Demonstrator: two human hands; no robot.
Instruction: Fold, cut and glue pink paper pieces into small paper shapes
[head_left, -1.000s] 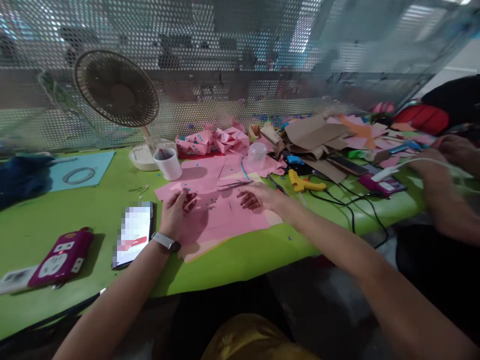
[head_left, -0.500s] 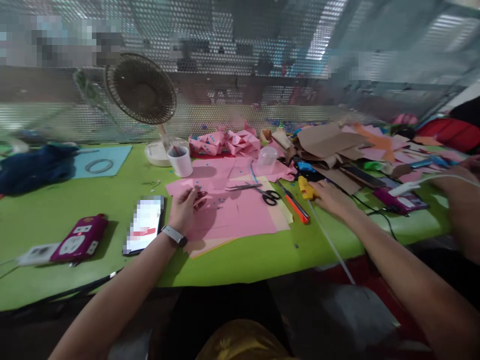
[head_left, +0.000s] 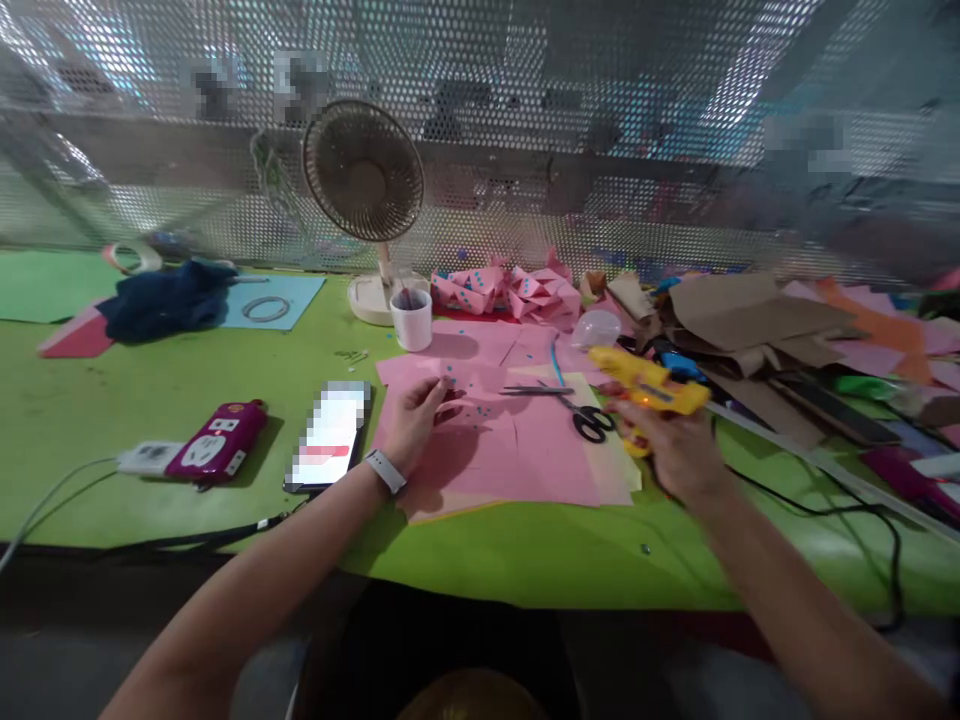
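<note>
Green table [head_left: 487, 560], yellow glue gun [head_left: 675, 392] with orange light [head_left: 646, 401], right fingers [head_left: 646, 422] gripping it, left fingers [head_left: 429, 392] bent, hold unclear

Left hand [head_left: 418, 425]: bare, all the way to the fingertips.
Left wrist band [head_left: 385, 471]: pale grey, flat and thin, like a watch strap. I can't see its front well.
Left arm [head_left: 251, 590]: bare below the band.
Right hand [head_left: 679, 455]: bare too, and a bit blurry.
Right arm [head_left: 780, 580]: bare, wrist and all.
Lap [head_left: 454, 635]: black clothes, too dark to see any folds.
Tummy cloth [head_left: 478, 698]: brownish yellow, round on top, very dim.
</note>
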